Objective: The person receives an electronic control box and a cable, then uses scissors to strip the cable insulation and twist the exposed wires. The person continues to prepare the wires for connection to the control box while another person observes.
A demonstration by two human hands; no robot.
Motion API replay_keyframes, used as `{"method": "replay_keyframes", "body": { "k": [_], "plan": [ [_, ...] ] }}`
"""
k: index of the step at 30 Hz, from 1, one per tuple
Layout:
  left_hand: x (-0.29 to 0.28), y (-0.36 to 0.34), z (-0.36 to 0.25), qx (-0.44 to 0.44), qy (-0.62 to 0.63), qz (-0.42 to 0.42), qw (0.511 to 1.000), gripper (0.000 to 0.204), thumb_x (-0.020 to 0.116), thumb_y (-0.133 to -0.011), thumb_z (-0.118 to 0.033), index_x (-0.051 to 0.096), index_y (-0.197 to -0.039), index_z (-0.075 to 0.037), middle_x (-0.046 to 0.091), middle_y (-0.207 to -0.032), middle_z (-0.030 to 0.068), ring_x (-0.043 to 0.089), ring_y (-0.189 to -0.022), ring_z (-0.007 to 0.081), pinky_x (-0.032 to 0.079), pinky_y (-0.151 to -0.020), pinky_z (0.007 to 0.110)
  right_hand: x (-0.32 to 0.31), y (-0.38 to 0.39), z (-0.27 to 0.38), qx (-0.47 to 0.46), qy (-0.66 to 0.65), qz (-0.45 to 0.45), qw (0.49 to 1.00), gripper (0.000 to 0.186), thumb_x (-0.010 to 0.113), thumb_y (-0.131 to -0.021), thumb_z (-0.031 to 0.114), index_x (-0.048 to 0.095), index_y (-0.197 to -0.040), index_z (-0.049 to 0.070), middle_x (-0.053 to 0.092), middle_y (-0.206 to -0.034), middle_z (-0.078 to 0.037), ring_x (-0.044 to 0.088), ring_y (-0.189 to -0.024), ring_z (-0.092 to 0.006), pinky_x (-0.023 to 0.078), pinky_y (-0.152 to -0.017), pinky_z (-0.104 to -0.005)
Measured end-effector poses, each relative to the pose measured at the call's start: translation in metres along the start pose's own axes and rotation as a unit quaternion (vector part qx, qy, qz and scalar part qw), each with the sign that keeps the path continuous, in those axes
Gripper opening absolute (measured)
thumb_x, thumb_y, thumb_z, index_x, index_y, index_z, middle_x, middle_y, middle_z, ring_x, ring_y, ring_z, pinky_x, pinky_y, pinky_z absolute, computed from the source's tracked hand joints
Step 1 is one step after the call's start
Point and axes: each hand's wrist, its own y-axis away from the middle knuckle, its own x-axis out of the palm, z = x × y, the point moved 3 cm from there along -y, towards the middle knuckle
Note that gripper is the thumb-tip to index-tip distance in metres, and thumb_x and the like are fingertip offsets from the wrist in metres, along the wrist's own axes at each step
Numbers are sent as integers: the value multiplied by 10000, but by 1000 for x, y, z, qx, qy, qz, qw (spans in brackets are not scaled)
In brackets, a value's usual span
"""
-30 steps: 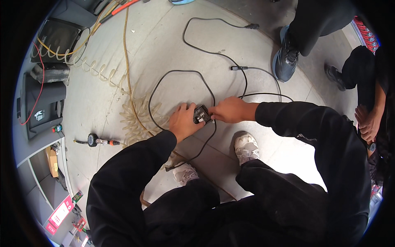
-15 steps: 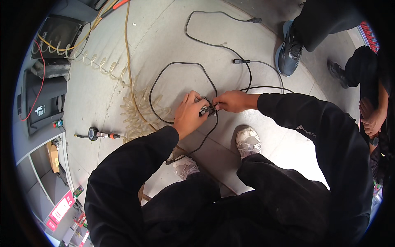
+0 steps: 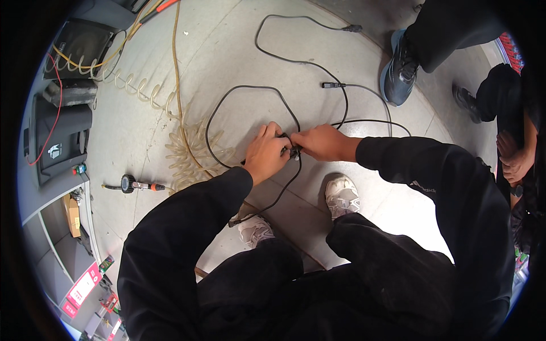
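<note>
Both my hands meet over the floor in the middle of the view, around a small black cable connector piece (image 3: 294, 152) that my fingers mostly cover. My left hand (image 3: 265, 152) is closed on its left side, thumb and fingertips pinching it. From the right, my right hand (image 3: 323, 142) presses thumb and fingers together on the same piece. A black cable (image 3: 250, 87) loops across the floor past my hands. One of its ends, a small black plug (image 3: 234, 223), lies beside my left shoe (image 3: 255, 230).
More black cable lies beyond, with a plug (image 3: 354, 28) and a connector (image 3: 331, 85). A coiled translucent air hose (image 3: 185, 150) and a gauge (image 3: 129, 183) lie at left, beside grey shelving (image 3: 48, 244). Another person's shoe (image 3: 400, 71) stands at upper right; a person's hands (image 3: 515, 159) show at the right edge.
My right hand has shifted slightly left, its fingers further over the black connector piece. Less of the piece shows between my hands now.
</note>
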Motion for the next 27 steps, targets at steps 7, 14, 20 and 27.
{"method": "replay_keyframes", "body": {
  "k": [7, 14, 20, 27],
  "plan": [
    [5, -5, 3, -18, 3, 44, 999, 99, 782, -843, -137, 777, -942, -138, 516, -1227, 91, 524, -1175, 313, 526, -936, 429, 13, 3, -2, -102, 56, -112, 987, 261, 688, -854, 71, 568, -1084, 104, 633, -961, -48, 653, -960, -274, 536, -716, -443],
    [6, -8, 5, -8, 15, 60, 998, 85, 777, -828, -112, 761, -908, -137, 503, -1178, 94, 526, -1155, 316, 528, -931, 412, 16, 7, -8, -107, -8, -144, 984, 186, 703, -918, 152, 584, -1044, 85, 623, -948, -67, 627, -986, -298, 517, -826, -449],
    [7, -8, 5, 12, 16, 44, 999, 77, 774, -830, -114, 753, -903, -127, 506, -1154, 90, 536, -1137, 313, 530, -918, 412, 19, 1, -18, -27, -35, -33, 998, 223, 694, -977, 296, 657, -1021, 80, 675, -931, -126, 669, -953, -354, 526, -807, -497],
    [9, -7, 13, 12, 21, 51, 998, 110, 750, -825, -79, 773, -923, -122, 506, -1161, 94, 536, -1144, 316, 529, -925, 423, 15, 1, -8, 27, -92, -51, 994, 166, 731, -934, 240, 680, -1020, 107, 707, -924, -133, 695, -948, -363, 529, -798, -508]
  ]
}}
